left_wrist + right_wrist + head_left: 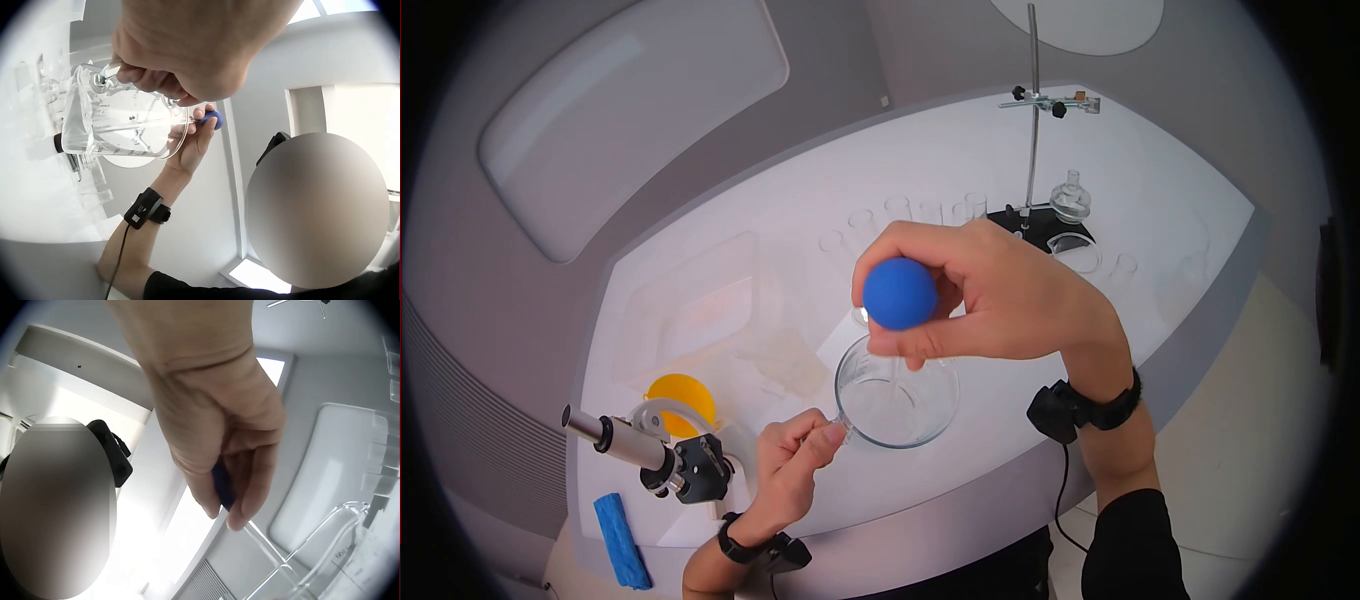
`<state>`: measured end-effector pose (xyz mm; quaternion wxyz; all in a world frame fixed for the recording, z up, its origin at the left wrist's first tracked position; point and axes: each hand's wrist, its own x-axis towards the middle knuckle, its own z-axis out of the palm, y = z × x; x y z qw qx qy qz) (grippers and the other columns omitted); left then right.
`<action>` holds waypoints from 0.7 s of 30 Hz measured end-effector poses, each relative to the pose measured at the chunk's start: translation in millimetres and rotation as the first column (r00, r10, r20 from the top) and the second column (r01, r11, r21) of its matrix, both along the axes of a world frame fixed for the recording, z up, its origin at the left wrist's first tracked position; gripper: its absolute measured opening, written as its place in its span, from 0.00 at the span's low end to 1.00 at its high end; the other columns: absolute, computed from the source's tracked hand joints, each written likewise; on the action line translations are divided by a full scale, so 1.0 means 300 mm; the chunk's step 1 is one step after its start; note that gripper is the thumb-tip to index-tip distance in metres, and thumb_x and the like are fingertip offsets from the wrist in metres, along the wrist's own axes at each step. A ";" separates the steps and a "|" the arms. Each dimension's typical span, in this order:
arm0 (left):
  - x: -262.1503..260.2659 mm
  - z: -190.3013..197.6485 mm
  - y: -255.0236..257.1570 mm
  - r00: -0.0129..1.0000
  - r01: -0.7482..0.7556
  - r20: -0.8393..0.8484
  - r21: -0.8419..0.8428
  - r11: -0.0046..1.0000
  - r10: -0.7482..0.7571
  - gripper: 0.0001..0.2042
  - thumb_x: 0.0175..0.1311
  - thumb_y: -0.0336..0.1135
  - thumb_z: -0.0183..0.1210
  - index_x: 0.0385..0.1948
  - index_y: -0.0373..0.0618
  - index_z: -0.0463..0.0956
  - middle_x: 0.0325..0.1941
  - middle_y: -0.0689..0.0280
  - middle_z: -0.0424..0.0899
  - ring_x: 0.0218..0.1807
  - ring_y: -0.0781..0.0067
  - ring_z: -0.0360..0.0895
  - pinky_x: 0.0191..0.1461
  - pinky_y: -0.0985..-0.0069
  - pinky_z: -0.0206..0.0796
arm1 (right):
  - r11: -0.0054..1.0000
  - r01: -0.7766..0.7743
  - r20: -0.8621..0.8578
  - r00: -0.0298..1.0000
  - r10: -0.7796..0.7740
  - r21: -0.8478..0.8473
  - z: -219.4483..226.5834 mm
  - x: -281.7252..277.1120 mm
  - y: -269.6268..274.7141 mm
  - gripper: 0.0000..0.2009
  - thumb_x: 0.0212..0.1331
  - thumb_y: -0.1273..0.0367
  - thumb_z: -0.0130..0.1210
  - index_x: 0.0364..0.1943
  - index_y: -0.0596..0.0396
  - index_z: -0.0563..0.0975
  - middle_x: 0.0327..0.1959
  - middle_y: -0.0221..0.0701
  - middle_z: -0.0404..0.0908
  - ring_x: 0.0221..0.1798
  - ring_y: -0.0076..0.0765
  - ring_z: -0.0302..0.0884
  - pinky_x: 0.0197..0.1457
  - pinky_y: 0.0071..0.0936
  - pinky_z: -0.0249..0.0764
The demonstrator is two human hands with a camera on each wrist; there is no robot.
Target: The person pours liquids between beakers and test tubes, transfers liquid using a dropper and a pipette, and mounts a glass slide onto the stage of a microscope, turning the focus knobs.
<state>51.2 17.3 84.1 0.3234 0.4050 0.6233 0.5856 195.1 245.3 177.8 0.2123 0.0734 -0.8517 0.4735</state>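
My left hand (pixel 795 455) grips the handle of a clear glass measuring beaker (pixel 940 425) near the table's front edge. Printed marks show on the beaker's wall in the left wrist view. Above its mouth, my right hand (pixel 1025 290) holds a dropper by its round blue rubber bulb (pixel 900 293), thumb and fingers around it. The dropper's clear glass tube (pixel 262 540) runs down from the fingertips into the beaker. The right hand hides part of the beaker's far rim in the head view.
Left of the beaker stand a microscope (pixel 690 465), a yellow cup (pixel 695 395) and a clear plastic tub (pixel 745 325). A blue folded cloth (pixel 620 540) lies at the left edge. Behind are several glass tubes (pixel 898 207), a metal stand (pixel 1033 150) and a round glass vessel (pixel 1070 203).
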 end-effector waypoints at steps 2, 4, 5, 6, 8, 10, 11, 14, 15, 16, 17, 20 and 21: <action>-0.003 -0.010 0.005 1.000 -0.006 0.020 0.007 1.000 0.006 0.17 0.67 0.36 0.54 0.16 0.41 0.65 0.15 0.77 0.59 0.22 0.86 0.50 0.25 0.80 0.41 | 1.000 0.007 0.080 0.997 -0.007 -0.008 0.022 0.012 -0.008 0.16 0.54 0.68 0.68 0.44 0.55 0.75 0.34 0.32 0.82 0.30 0.25 0.83 0.36 0.20 0.80; -0.004 -0.012 0.009 0.999 -0.007 0.033 0.007 1.000 0.007 0.17 0.67 0.35 0.54 0.16 0.41 0.65 0.15 0.77 0.59 0.22 0.86 0.50 0.25 0.80 0.41 | 1.000 0.016 0.158 0.987 -0.014 -0.013 0.024 0.013 -0.014 0.16 0.55 0.68 0.67 0.44 0.55 0.75 0.34 0.32 0.82 0.29 0.25 0.83 0.36 0.20 0.80; 0.000 -0.008 0.014 0.999 -0.008 0.045 0.006 1.000 0.007 0.17 0.67 0.35 0.54 0.16 0.41 0.65 0.15 0.77 0.59 0.22 0.86 0.50 0.25 0.80 0.41 | 0.997 -0.034 0.106 0.994 0.040 -0.065 0.015 0.014 -0.013 0.15 0.55 0.68 0.67 0.44 0.56 0.75 0.34 0.32 0.81 0.29 0.25 0.83 0.36 0.19 0.80; -0.001 -0.008 0.015 0.999 -0.009 0.046 0.008 1.000 0.009 0.17 0.67 0.35 0.54 0.16 0.41 0.65 0.15 0.77 0.59 0.22 0.86 0.50 0.25 0.80 0.41 | 0.990 -0.085 0.052 0.994 0.091 -0.114 0.009 0.012 -0.016 0.15 0.56 0.68 0.67 0.43 0.56 0.75 0.35 0.33 0.81 0.29 0.26 0.84 0.36 0.19 0.79; -0.004 -0.011 0.012 0.999 0.006 0.039 0.018 1.000 -0.007 0.17 0.67 0.35 0.54 0.16 0.41 0.65 0.15 0.77 0.59 0.22 0.86 0.50 0.25 0.80 0.41 | 0.999 -0.010 0.063 0.998 0.012 -0.034 0.014 0.011 -0.014 0.15 0.57 0.66 0.65 0.43 0.57 0.74 0.31 0.33 0.81 0.28 0.26 0.82 0.35 0.21 0.77; -0.010 -0.017 0.010 0.999 0.009 0.036 0.022 1.000 -0.010 0.17 0.67 0.35 0.54 0.16 0.41 0.65 0.15 0.77 0.59 0.22 0.86 0.50 0.25 0.80 0.41 | 0.997 0.063 0.070 0.995 -0.066 0.044 0.018 0.013 -0.017 0.15 0.59 0.64 0.63 0.42 0.58 0.73 0.27 0.34 0.82 0.26 0.26 0.81 0.33 0.23 0.75; -0.010 -0.020 0.010 0.999 0.015 0.032 0.024 1.000 -0.016 0.17 0.67 0.35 0.54 0.16 0.41 0.65 0.15 0.77 0.59 0.22 0.86 0.50 0.25 0.80 0.41 | 1.000 0.013 0.069 0.998 -0.011 -0.024 0.019 0.014 -0.019 0.15 0.59 0.65 0.63 0.42 0.58 0.73 0.27 0.34 0.82 0.27 0.26 0.81 0.33 0.23 0.76; 0.004 -0.013 0.017 0.999 0.013 0.039 0.019 1.000 -0.013 0.17 0.67 0.35 0.54 0.16 0.41 0.65 0.15 0.77 0.59 0.22 0.86 0.50 0.25 0.80 0.41 | 0.999 0.019 0.053 0.998 -0.018 -0.035 0.013 0.008 -0.016 0.13 0.58 0.68 0.64 0.43 0.57 0.74 0.30 0.33 0.81 0.27 0.25 0.82 0.34 0.21 0.77; 0.007 -0.010 0.018 0.999 0.008 0.043 0.020 1.000 -0.009 0.17 0.67 0.35 0.54 0.16 0.41 0.65 0.15 0.77 0.59 0.22 0.86 0.50 0.25 0.80 0.41 | 0.997 0.080 0.028 0.996 -0.080 0.018 0.010 0.005 -0.015 0.13 0.57 0.71 0.64 0.43 0.57 0.74 0.33 0.31 0.80 0.27 0.25 0.82 0.34 0.19 0.78; 0.008 -0.008 0.017 0.999 0.013 0.043 0.015 1.000 -0.014 0.17 0.67 0.35 0.54 0.16 0.41 0.65 0.15 0.77 0.59 0.22 0.86 0.50 0.25 0.80 0.41 | 0.997 0.076 0.032 0.997 -0.077 0.020 0.014 0.007 -0.019 0.13 0.57 0.71 0.64 0.43 0.57 0.74 0.33 0.31 0.80 0.27 0.25 0.82 0.34 0.19 0.78; 0.007 -0.006 0.017 0.999 0.019 0.042 0.009 1.000 -0.020 0.17 0.67 0.35 0.54 0.16 0.41 0.65 0.15 0.77 0.59 0.22 0.86 0.50 0.25 0.80 0.41 | 0.999 0.031 0.072 0.997 -0.030 -0.015 0.023 0.016 -0.021 0.13 0.57 0.71 0.65 0.43 0.56 0.74 0.32 0.31 0.80 0.27 0.24 0.82 0.33 0.18 0.78; 0.009 0.001 0.019 1.000 0.022 0.017 -0.004 1.000 -0.022 0.18 0.67 0.35 0.55 0.16 0.40 0.65 0.15 0.77 0.58 0.23 0.86 0.50 0.25 0.79 0.41 | 0.993 -0.027 0.063 0.997 0.034 -0.111 0.014 0.010 -0.027 0.13 0.56 0.69 0.64 0.43 0.56 0.74 0.29 0.31 0.81 0.27 0.25 0.82 0.34 0.20 0.77; 0.009 0.004 0.021 1.000 0.022 0.022 -0.010 1.000 -0.022 0.18 0.67 0.35 0.55 0.16 0.40 0.65 0.15 0.77 0.58 0.23 0.86 0.50 0.25 0.79 0.41 | 0.984 -0.041 0.015 0.999 0.045 -0.173 0.005 0.008 -0.031 0.14 0.57 0.66 0.64 0.42 0.57 0.74 0.27 0.32 0.81 0.27 0.26 0.82 0.35 0.21 0.77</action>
